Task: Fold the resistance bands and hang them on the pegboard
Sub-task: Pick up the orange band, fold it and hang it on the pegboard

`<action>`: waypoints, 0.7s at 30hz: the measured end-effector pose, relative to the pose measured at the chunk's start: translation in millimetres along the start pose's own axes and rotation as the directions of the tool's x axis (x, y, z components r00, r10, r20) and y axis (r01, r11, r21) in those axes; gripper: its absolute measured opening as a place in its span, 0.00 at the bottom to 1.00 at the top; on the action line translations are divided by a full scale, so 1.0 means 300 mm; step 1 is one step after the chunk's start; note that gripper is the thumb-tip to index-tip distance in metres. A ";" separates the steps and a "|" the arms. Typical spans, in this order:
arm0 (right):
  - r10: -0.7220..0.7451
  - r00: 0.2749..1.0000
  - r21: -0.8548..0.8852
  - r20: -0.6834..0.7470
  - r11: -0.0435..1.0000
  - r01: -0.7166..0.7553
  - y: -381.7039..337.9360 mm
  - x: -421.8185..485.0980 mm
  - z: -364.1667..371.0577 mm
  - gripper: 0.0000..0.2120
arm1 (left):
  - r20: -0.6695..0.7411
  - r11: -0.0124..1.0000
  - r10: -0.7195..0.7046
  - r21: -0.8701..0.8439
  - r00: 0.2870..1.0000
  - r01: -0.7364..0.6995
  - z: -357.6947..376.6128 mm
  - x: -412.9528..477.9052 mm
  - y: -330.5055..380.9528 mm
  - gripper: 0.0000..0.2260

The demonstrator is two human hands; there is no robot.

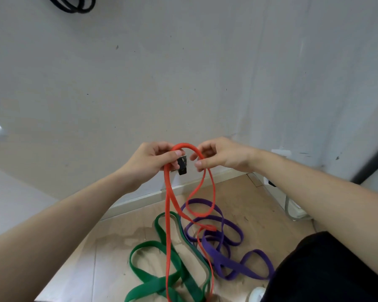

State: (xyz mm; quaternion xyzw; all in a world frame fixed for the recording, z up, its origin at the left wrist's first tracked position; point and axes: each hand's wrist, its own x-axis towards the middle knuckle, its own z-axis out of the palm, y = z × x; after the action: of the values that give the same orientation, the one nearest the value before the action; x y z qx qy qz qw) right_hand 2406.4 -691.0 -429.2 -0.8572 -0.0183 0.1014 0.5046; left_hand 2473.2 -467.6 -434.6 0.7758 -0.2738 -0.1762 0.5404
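Grip check: your left hand (155, 160) pinched one side of the orange-red flat rubber resistance band (167, 214) under the thumb. Your right hand (223, 155) pinched the other side between thumb and fingertips. Hands were near each other, not touching, with the top of the loop arching between them. Below, the band hung in long strands and a smaller loop, its lower end down among the other bands on the floor.

Judgement: this looked like the start of the fold.
- You needed to lift the slack off the floor first, so the strands came free of the other two bands.
- Then the strands wanted laying flat and parallel, without twist, before doubling.
- A firm pinch at the top mattered; the rubber would likely spring open if released.

Wide green flat resistance band (150, 289) and purple flat resistance band (216, 260) lay in loose overlapping loops on the pale wooden floor (109, 269). Orange-red strands crossed over both.

Room: scuffed pale grey wall (183, 73) ahead, white skirting board (140, 201) at its foot. Black loops (74, 6) hung at the top left edge, their hook out of view. Small black fitting (182, 166) sat on the wall behind your hands. No pegboard could be made out.
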 end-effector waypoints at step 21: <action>-0.193 0.862 0.243 -0.469 0.910 0.335 -0.104 -0.005 -0.043 0.06 | -0.050 0.996 0.070 0.052 0.996 -0.068 -0.016 -0.012 -0.004 0.06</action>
State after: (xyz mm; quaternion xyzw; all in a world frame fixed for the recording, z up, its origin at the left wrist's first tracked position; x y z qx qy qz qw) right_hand 2409.5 -687.0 -395.9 -0.7549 -0.0074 -0.1620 0.6354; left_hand 2473.5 -461.5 -434.1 0.7835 -0.2907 -0.1304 0.5335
